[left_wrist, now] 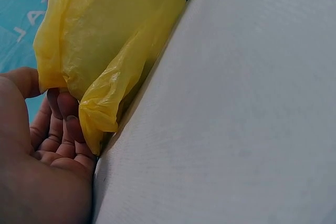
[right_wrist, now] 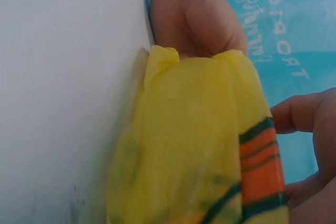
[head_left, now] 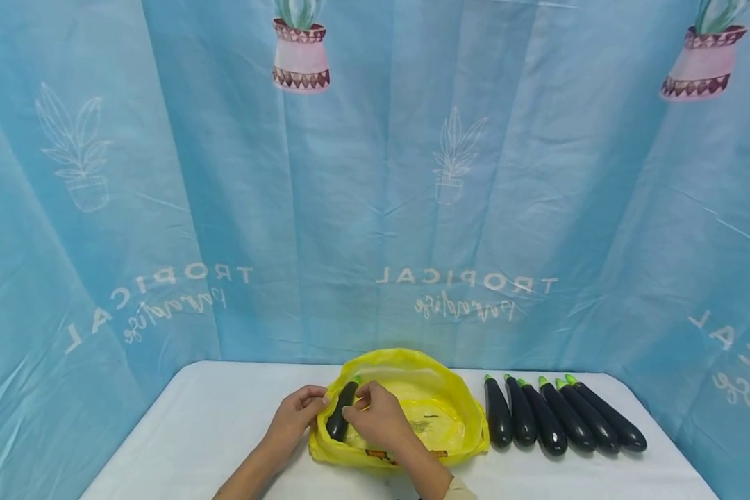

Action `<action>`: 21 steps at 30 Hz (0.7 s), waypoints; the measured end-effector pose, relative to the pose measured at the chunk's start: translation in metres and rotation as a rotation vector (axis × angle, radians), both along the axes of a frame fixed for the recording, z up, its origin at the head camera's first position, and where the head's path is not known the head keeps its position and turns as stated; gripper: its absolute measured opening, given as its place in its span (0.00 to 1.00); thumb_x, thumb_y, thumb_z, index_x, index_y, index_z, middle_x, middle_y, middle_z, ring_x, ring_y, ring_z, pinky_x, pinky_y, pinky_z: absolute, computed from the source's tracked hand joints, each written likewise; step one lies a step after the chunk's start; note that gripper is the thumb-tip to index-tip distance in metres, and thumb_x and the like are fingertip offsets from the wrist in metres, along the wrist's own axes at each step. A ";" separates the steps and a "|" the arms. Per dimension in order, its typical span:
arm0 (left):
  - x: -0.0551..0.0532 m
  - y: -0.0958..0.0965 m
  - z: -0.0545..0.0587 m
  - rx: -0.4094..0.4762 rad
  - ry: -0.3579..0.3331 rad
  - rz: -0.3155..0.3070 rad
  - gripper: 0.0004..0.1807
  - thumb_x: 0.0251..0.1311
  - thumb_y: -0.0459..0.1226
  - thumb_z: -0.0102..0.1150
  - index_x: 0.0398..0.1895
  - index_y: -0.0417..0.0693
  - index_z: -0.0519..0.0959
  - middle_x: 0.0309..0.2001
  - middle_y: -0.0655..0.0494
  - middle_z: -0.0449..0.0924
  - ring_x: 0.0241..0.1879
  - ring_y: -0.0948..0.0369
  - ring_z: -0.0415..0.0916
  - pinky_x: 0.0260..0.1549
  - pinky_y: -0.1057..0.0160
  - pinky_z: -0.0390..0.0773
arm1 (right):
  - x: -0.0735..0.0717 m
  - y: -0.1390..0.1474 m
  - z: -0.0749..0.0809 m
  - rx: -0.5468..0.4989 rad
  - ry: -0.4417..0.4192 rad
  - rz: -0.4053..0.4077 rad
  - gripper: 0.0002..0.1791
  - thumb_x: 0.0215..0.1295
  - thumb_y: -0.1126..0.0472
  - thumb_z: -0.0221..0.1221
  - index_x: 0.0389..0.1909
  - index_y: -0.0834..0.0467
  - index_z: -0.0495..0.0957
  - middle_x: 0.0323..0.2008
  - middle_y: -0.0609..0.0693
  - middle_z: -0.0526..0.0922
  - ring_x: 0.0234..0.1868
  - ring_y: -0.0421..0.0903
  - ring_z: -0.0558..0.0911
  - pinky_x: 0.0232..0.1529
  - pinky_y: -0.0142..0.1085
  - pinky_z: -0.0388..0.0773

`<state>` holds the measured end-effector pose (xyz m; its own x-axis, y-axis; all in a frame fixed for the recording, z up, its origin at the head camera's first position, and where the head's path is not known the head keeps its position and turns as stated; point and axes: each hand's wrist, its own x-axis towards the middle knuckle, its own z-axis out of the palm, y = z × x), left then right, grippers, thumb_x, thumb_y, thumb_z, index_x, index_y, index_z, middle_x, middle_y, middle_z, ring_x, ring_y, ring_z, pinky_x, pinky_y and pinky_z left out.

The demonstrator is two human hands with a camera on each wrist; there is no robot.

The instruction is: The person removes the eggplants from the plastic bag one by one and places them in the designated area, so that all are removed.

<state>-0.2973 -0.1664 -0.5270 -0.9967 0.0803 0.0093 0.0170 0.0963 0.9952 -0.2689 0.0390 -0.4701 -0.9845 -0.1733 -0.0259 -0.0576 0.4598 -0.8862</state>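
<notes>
A yellow plastic bag (head_left: 453,448) lies spread wide on the table, its mouth facing up. My left hand (head_left: 296,420) pinches the bag's left rim; in the left wrist view the thumb and curled fingers (left_wrist: 68,106) are at the folded plastic. Inside the bag, one dark eggplant (head_left: 340,417) with a green stem leans along the left wall. Over the bag's opening is my right hand (head_left: 380,417), its thumb tip right at the eggplant and its fingers loosely bent beside the neck. The bag's wall hides part of that hand in the right wrist view.
Several more dark eggplants (head_left: 551,430) lie side by side to the right of the bag, green stems toward the back. A white cloth covers the table (head_left: 194,423). Behind it hangs a blue printed curtain (head_left: 350,208), which also closes off both sides.
</notes>
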 end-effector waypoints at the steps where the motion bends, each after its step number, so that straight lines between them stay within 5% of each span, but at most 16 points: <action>1: 0.000 0.000 0.000 -0.003 -0.005 0.003 0.18 0.72 0.41 0.63 0.56 0.36 0.80 0.46 0.50 0.87 0.45 0.58 0.81 0.42 0.64 0.81 | 0.000 -0.002 -0.001 0.003 -0.007 -0.003 0.25 0.68 0.52 0.68 0.59 0.62 0.77 0.44 0.50 0.83 0.43 0.49 0.83 0.42 0.50 0.83; 12: 0.001 0.000 0.002 -0.015 0.014 -0.008 0.18 0.73 0.41 0.62 0.55 0.36 0.80 0.46 0.49 0.87 0.46 0.58 0.81 0.43 0.65 0.81 | -0.007 -0.016 -0.006 0.103 -0.075 -0.092 0.29 0.68 0.49 0.68 0.57 0.67 0.78 0.46 0.57 0.83 0.41 0.50 0.81 0.44 0.49 0.82; 21: 0.003 0.001 0.004 -0.013 0.011 0.000 0.18 0.73 0.40 0.61 0.57 0.35 0.80 0.46 0.50 0.87 0.45 0.59 0.81 0.42 0.65 0.81 | -0.012 -0.025 -0.020 0.135 0.058 -0.163 0.26 0.68 0.48 0.68 0.46 0.69 0.79 0.39 0.57 0.83 0.39 0.52 0.82 0.41 0.49 0.82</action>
<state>-0.2940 -0.1659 -0.5232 -0.9966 0.0802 0.0192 0.0279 0.1091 0.9936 -0.2808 0.0138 -0.4900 -0.9998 -0.0103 0.0192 -0.0216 0.5813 -0.8134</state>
